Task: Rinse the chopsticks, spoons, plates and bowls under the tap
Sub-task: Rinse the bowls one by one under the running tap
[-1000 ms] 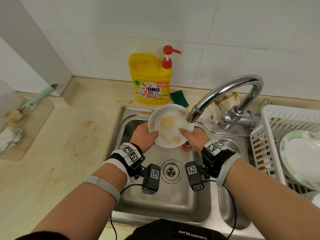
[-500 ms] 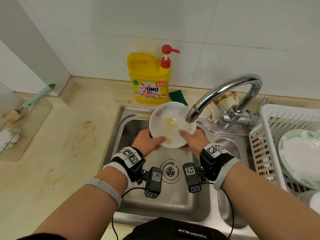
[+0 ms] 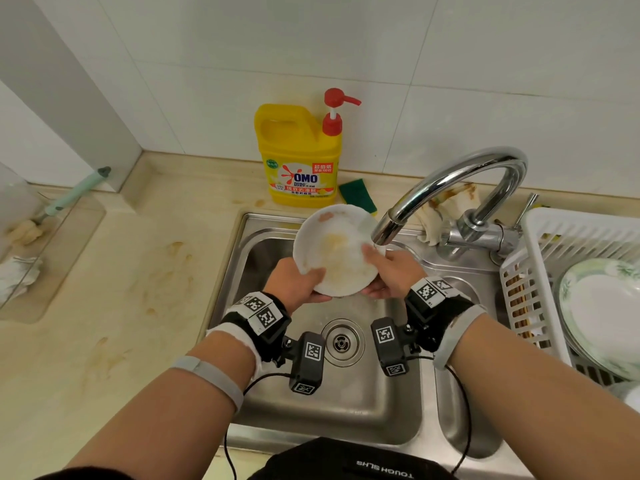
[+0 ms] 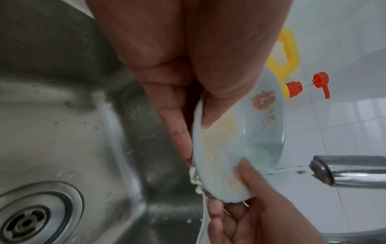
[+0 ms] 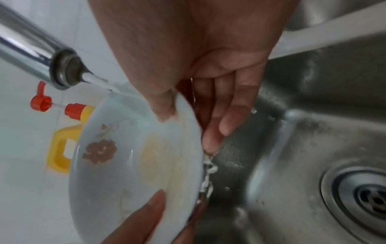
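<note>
A white plate (image 3: pixel 337 249) with brown flower prints and a yellowish smear is held tilted over the sink, its right rim under the tap spout (image 3: pixel 384 230). Water runs from the spout (image 5: pixel 62 71) onto the plate (image 5: pixel 133 165) and drips off its lower edge. My left hand (image 3: pixel 298 284) grips the plate's lower left rim, thumb on the face, fingers behind (image 4: pixel 175 115). My right hand (image 3: pixel 388 271) grips the right rim, thumb on the face (image 5: pixel 163 109), fingers behind. The plate (image 4: pixel 240 140) shows edge-on in the left wrist view.
The steel sink basin (image 3: pixel 263 258) with its drain (image 3: pixel 342 342) lies below. A yellow detergent bottle (image 3: pixel 299 157) and green sponge (image 3: pixel 356 194) stand behind it. A white drying rack (image 3: pixel 540 244) at right holds plates (image 3: pixel 602 313). A cloth (image 3: pixel 446 206) lies by the tap base.
The plate has turned in my hands: the flower prints moved from the lower rim round to the top. My left thumb has shifted along the lower edge.
</note>
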`<state>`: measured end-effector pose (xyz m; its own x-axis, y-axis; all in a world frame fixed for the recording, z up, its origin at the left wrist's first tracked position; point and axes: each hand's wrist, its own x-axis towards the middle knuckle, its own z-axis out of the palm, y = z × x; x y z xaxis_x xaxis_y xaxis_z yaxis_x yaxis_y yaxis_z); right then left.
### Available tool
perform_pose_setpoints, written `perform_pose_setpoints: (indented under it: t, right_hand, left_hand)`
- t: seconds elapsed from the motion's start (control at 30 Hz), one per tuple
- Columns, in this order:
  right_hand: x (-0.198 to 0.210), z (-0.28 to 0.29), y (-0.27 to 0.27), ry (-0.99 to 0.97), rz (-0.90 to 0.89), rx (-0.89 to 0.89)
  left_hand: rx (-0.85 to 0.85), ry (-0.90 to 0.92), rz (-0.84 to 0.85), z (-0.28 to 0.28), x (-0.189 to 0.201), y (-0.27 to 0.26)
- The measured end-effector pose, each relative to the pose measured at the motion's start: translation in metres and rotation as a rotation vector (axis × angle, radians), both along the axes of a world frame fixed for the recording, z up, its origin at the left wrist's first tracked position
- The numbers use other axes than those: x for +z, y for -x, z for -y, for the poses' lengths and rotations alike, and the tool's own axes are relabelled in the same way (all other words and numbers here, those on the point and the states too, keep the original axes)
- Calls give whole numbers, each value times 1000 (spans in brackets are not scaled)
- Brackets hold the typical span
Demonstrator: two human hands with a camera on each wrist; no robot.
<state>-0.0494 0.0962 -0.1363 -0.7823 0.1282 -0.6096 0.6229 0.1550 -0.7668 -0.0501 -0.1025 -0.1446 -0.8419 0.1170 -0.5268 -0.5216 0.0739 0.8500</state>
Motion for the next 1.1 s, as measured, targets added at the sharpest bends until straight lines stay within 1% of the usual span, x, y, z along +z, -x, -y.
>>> perform_pose_setpoints:
  t: [0.1,0.2,0.27,0.4,0.53,0.63,0.7,0.8,0.87,0.97,1.03,1.1]
  right_hand:
    - [2,-1,6,-70,38,21]
    - [0,1,2,-50,47,48]
    - [-8,1,-2,-27,25,83]
    - [-16,-2,-6,-46,-27,142]
    - [-4,-2,-1,-48,0,49]
    - [5,-1,1,-76,11,23]
    - [6,-2,-3,-93,-22,37]
    - [-1,-4,-8,-136,-89,135]
    - [-4,-4,-7,-104,-63,124]
    - [4,-1,-3,-11,41,12]
    - [8,-1,0,-25,51,-4]
    - [7,-2,-1,-41,22,3]
  left_hand:
    - [-31,42,-34,0,1,2]
    - [-66,100,-61,1,0,5]
    - [-82,144,-74,3,1,6]
    - [-109,197,-84,6,2,7]
    - [-174,274,-138,7,2,7]
    - [-184,284,-157,6,3,7]
    - [-190,292,-172,4,5,8]
    - [-205,347,-207,5,6,10]
    - [-215,378,-223,6,5,11]
    - [-216,403,-237,6,5,12]
    - [-223,433,-254,6,5,13]
    - [-227,456,-267,6,4,14]
